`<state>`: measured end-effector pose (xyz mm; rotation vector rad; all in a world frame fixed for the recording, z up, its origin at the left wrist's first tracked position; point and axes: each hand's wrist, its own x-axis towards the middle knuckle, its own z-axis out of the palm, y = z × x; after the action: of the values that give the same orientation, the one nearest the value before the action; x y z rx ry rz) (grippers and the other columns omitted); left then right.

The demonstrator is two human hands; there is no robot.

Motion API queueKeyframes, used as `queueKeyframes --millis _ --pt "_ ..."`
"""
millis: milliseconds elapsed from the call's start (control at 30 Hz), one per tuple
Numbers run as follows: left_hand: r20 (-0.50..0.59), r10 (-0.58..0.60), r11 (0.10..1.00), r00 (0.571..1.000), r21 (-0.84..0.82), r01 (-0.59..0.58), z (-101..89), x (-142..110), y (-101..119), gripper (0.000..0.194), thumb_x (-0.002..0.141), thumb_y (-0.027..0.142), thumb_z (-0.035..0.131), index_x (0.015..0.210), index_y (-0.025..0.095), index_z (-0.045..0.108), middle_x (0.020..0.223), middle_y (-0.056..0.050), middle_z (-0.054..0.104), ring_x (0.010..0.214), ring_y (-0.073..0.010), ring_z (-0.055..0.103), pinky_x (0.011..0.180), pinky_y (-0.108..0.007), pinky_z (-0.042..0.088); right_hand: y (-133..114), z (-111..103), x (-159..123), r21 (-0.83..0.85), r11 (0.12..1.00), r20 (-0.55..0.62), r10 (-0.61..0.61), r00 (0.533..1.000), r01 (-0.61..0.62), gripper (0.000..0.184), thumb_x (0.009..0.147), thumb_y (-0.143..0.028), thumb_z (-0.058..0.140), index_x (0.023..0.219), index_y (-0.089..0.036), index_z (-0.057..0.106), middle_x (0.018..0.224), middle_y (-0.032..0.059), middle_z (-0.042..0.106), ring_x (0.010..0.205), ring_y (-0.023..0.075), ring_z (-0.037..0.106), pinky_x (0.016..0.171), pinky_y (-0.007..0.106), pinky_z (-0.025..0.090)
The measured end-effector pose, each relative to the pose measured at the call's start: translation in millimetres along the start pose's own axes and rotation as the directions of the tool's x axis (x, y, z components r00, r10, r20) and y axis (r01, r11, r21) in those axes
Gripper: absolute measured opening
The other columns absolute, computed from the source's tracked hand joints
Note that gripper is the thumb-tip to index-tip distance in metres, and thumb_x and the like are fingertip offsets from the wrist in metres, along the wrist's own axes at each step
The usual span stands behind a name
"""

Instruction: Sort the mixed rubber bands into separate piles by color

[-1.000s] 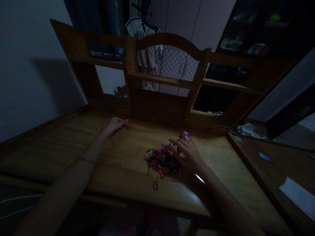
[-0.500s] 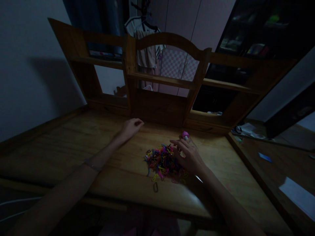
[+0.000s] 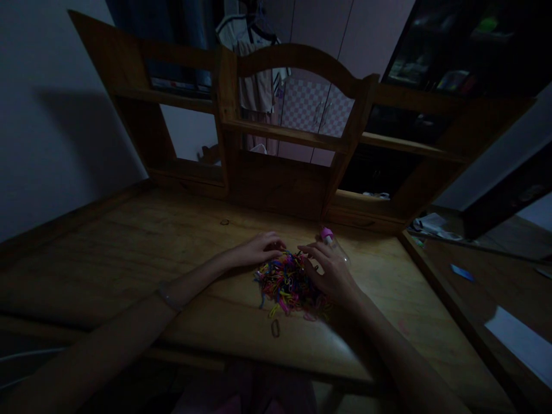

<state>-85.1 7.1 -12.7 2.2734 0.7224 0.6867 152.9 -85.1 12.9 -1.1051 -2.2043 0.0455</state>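
Observation:
A heap of many-coloured elastic bands [image 3: 287,282] lies on the wooden desk. At its upper left edge my left hand [image 3: 259,249] reaches in, thumb and fingers apart around the nearest bands. My right hand [image 3: 328,270] rests over the heap's right side with its fingers parted, and a small dark loop shows by its fingertips; whether they touch it is unclear. One dark band [image 3: 225,222] lies alone toward the back left. A brownish band [image 3: 275,328] sits in front of the heap. Behind my right hand a clear bottle with a pink cap [image 3: 326,233] lies partly hidden.
A wooden shelf unit [image 3: 280,178] stands along the desk's back edge. To the right, a lower brown surface holds white paper [image 3: 521,342] and a blue card [image 3: 462,272]. A wall [image 3: 77,138] borders the left side.
My left hand has moved right and nearer, from the back of the desk to the heap. A dark band now shows near where it was. My right hand has hardly moved.

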Motion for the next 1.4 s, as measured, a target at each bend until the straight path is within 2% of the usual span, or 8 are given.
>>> queueKeyframes --millis 167,467,733,933,1133,1400 --pt "0.008 0.038 0.990 0.999 0.135 -0.038 7.6 3 -3 0.022 0.088 0.038 0.056 0.091 0.018 0.064 0.094 -0.006 0.058 0.089 -0.0193 0.052 0.080 -0.029 0.040 -3 -1 1 0.011 1.000 0.031 0.003 1.000 -0.003 0.028 0.094 -0.019 0.050 0.120 -0.022 0.059 0.107 0.0083 0.064 0.098 0.0222 0.059 0.091 0.042 0.045" --pt "-0.016 0.047 0.984 0.999 0.171 -0.044 8.2 3 2 0.026 0.088 0.043 0.057 0.095 0.019 0.064 0.095 -0.006 0.059 0.092 -0.0202 0.052 0.084 -0.030 0.039 -4 1 1 0.007 0.998 0.014 0.056 0.998 -0.056 0.028 0.093 -0.019 0.051 0.120 -0.023 0.060 0.108 0.0080 0.063 0.100 0.0225 0.058 0.090 0.041 0.045" --pt "0.012 0.072 0.963 0.997 0.258 -0.073 13.5 3 -2 0.019 0.089 0.037 0.055 0.092 0.018 0.060 0.094 -0.004 0.058 0.092 -0.0195 0.052 0.081 -0.030 0.040 4 18 0 0.102 0.994 0.046 0.042 0.998 -0.046 0.031 0.088 -0.016 0.055 0.118 -0.021 0.061 0.112 0.0096 0.062 0.103 0.0219 0.059 0.091 0.038 0.048" --pt "-0.024 0.096 0.975 0.995 0.201 -0.089 10.1 4 6 0.012 0.085 0.030 0.059 0.089 0.018 0.059 0.089 -0.002 0.061 0.087 -0.0171 0.055 0.080 -0.029 0.041 1 18 2 0.184 0.979 0.051 0.074 0.996 -0.082 0.028 0.089 -0.019 0.058 0.116 -0.023 0.061 0.107 0.0063 0.066 0.100 0.0202 0.061 0.089 0.035 0.048" --pt "-0.060 0.103 0.987 0.993 0.132 -0.094 10.4 5 16 0.010 0.081 0.025 0.062 0.087 0.018 0.061 0.089 -0.002 0.063 0.087 -0.0165 0.058 0.081 -0.028 0.042 -1 19 3 0.241 0.965 -0.021 0.112 0.993 -0.104 0.023 0.086 -0.027 0.065 0.109 -0.023 0.065 0.100 0.0041 0.070 0.091 0.0190 0.064 0.081 0.032 0.049" --pt "-0.053 0.103 0.989 0.993 0.110 -0.096 13.4 4 19 0.011 0.079 0.024 0.064 0.088 0.019 0.062 0.091 -0.001 0.063 0.088 -0.0158 0.058 0.079 -0.026 0.044 0 18 4 0.212 0.972 -0.060 0.113 0.992 -0.098 0.011 0.088 -0.018 0.059 0.093 -0.023 0.068 0.087 0.0019 0.070 0.081 0.0176 0.064 0.077 0.031 0.049"
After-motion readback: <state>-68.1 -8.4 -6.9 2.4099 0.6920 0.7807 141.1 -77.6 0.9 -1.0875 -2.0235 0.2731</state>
